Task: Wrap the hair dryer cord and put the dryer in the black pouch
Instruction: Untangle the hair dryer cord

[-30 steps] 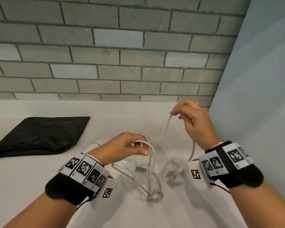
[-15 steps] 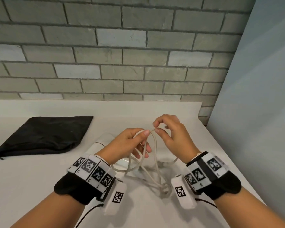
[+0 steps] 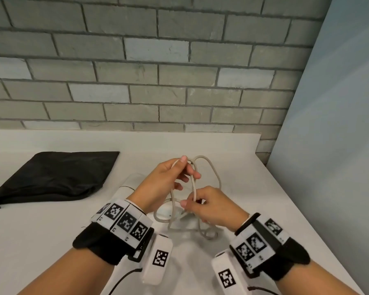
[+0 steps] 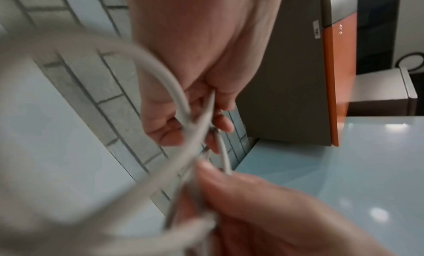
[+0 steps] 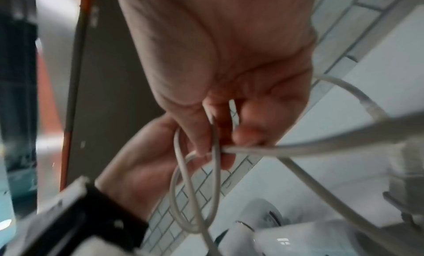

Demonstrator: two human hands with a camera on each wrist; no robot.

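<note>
The pale grey cord (image 3: 213, 171) hangs in loops from my left hand (image 3: 189, 167), which pinches the loop tops between thumb and fingers above the table. My right hand (image 3: 189, 202) sits just below and nearer me, pinching the hanging strands. More cord lies coiled on the table (image 3: 208, 236). The white hair dryer (image 3: 128, 184) lies under my left wrist, mostly hidden. In the right wrist view its body (image 5: 296, 239) shows bottom right and the cord (image 5: 214, 178) loops from my fingers. The left wrist view shows blurred cord (image 4: 160, 73). The black pouch (image 3: 51, 176) lies flat to the left.
The white table (image 3: 41, 241) meets a grey brick wall (image 3: 158, 81) at the back. A pale blue panel (image 3: 332, 145) stands along the table's right edge. White camera units hang below both wrist bands.
My right hand came in from its raised spot at the right to meet the left hand, then dropped lower onto the hanging strands. The left hand rose slightly with another loop.
</note>
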